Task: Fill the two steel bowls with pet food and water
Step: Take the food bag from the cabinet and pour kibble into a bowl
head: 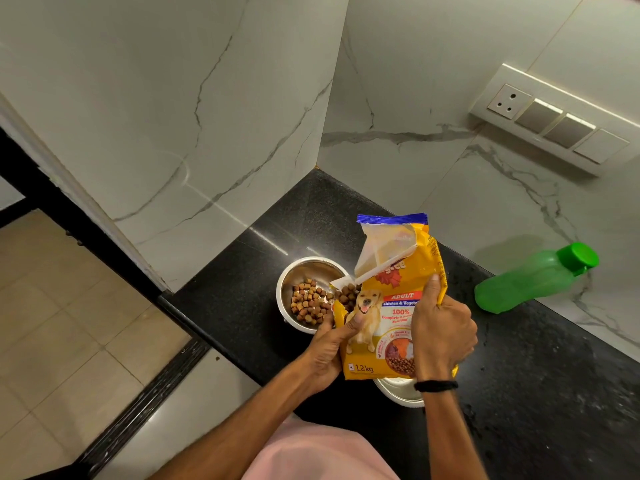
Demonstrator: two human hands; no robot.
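A yellow pet food bag (394,299) with a torn blue top stands between my hands over the black counter. My left hand (332,344) pinches its left edge near the torn opening, thumb on the front. My right hand (441,330) grips the bag's right side. Brown kibble lies in the far steel bowl (304,271), with more showing at the bag's opening beside it. The near steel bowl (398,393) is mostly hidden under the bag and my right wrist; its contents cannot be seen.
A green plastic bottle (533,278) with its cap on lies against the marble wall at the right. A switch panel (550,123) is on that wall. The black counter (554,393) ends at the left; tiled floor is below.
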